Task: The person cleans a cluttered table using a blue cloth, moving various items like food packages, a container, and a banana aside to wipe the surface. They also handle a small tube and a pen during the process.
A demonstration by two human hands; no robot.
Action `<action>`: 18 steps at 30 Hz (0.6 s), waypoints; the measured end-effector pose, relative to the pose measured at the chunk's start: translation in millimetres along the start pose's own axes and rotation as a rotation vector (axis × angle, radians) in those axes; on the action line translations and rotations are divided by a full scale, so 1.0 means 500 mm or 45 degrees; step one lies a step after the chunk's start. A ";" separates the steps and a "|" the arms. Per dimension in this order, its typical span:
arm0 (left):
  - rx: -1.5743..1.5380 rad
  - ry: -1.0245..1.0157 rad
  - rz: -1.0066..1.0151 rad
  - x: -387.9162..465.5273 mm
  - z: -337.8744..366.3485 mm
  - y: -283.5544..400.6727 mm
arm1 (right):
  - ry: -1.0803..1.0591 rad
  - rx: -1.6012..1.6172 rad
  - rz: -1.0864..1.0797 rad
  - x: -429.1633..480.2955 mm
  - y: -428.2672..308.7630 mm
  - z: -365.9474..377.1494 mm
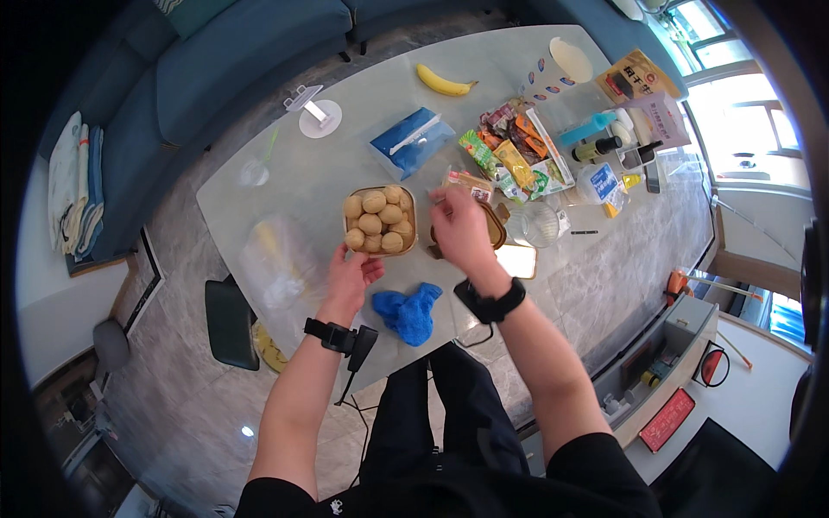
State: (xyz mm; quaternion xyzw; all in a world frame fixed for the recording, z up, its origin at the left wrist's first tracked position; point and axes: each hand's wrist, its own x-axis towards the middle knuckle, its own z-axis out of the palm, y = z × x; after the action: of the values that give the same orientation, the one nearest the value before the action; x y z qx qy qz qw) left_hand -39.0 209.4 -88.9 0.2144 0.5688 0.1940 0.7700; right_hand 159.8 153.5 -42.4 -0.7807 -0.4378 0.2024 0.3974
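A kraft-brown square container (pixel 412 246) full of walnuts (pixel 373 223) sits on the table in front of me. My left hand (pixel 350 281) has hold of its near left corner, with the lower fingers loosely curled. To the right of the container hovers my right hand (pixel 458 223), motion-blurred, its fingers bent together near a small packaged snack (pixel 471 184). Whether anything is between those fingers cannot be seen. Partly hidden under this hand lies a brown container or lid (pixel 495 226). A blue cloth (pixel 409 314) rests crumpled between my forearms.
Beyond are a blue pouch (pixel 411 139), a banana (pixel 445 81) and a tray of snack packets (pixel 518 158). A clear jar (pixel 531 225) and a phone (pixel 518 261) stand right of my hand. Left are a plastic bag (pixel 278 259), a clear cup (pixel 253 173) and a white stand (pixel 318 116).
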 end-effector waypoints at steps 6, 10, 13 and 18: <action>-0.014 -0.007 0.017 -0.001 0.002 -0.007 | -0.262 -0.376 0.111 0.161 0.004 0.042; 0.020 -0.020 0.045 0.000 0.000 -0.015 | -0.478 -0.492 0.259 0.216 0.035 0.085; 0.016 -0.028 0.060 -0.001 -0.002 -0.017 | -0.500 -0.498 0.263 0.239 0.050 0.106; 0.012 0.027 0.039 -0.003 0.011 -0.017 | -0.499 -0.363 0.192 0.248 0.033 0.108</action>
State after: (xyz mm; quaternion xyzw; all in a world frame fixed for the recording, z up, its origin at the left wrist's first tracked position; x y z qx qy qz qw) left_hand -33.8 200.7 -91.1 0.2247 0.5745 0.2053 0.7598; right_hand 198.8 277.2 -84.2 -0.8051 -0.4712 0.3152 0.1745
